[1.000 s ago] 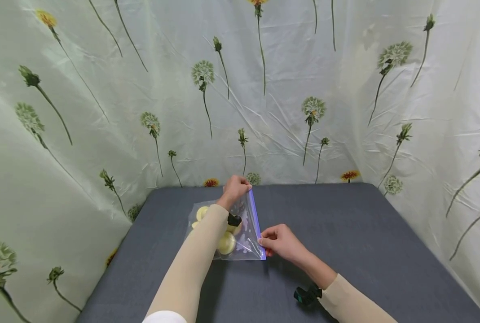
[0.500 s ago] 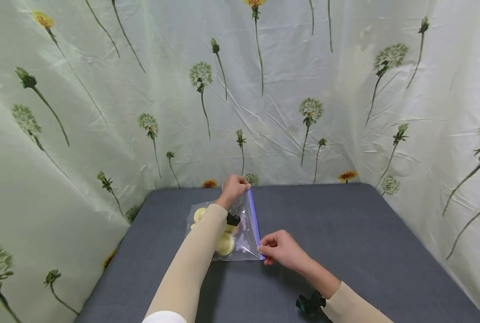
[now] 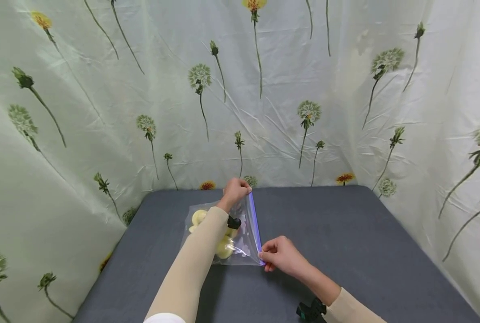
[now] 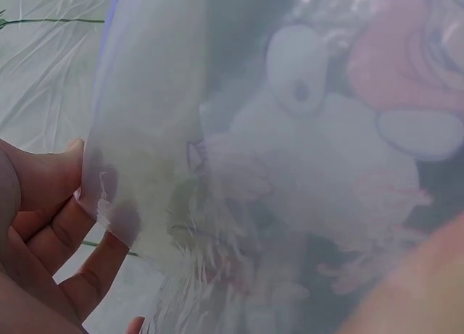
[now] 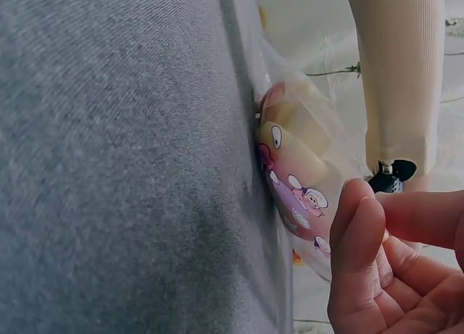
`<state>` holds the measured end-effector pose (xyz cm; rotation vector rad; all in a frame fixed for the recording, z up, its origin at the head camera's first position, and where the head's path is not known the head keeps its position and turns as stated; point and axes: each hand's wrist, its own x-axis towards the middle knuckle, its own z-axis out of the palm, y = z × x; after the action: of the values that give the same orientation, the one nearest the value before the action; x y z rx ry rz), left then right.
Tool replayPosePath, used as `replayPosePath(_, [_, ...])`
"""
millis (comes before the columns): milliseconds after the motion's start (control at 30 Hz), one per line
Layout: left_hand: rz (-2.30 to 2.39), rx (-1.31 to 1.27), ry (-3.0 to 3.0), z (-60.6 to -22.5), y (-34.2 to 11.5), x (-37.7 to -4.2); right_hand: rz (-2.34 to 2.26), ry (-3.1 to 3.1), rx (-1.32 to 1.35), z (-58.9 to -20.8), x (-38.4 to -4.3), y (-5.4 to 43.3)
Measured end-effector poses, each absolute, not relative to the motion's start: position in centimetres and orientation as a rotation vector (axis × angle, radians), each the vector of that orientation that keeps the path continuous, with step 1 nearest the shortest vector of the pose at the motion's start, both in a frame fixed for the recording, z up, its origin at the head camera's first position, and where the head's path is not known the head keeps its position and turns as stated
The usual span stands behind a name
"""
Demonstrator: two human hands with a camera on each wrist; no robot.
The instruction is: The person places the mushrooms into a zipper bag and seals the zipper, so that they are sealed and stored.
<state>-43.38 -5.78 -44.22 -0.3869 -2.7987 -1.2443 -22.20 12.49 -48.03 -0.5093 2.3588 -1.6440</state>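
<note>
A clear zip bag point(image 3: 244, 244) with a purple zip strip lies on the dark grey table, its mouth facing right. Several pale yellow round pieces point(image 3: 225, 247) show through the plastic, partly covered by the left forearm. My left hand point(image 3: 235, 190) pinches the far end of the zip edge; in the left wrist view its thumb and fingers point(image 4: 54, 225) hold the bag's corner. At the near end of the strip, my right hand point(image 3: 282, 255) pinches the zip between thumb and forefinger. Printed cartoon figures point(image 5: 308, 196) mark the bag in the right wrist view.
The grey table point(image 3: 324, 220) ends at a pale curtain point(image 3: 280, 112) printed with dandelions, which hangs behind and at both sides. A black wrist camera point(image 3: 312, 310) sits on the right wrist, another point(image 3: 234, 222) on the left.
My right hand has slid a little toward the near end of the zip strip, now covering its corner. The left hand keeps its pinch at the far end. The head view has shifted slightly.
</note>
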Motion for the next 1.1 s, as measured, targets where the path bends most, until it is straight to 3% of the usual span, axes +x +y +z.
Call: replayPosePath(1100, [-1.318, -0.563, -2.75, -43.2, -1.1, -43.1, -1.577, 2.376, -0.465, -48.9, -21.0, 17.1])
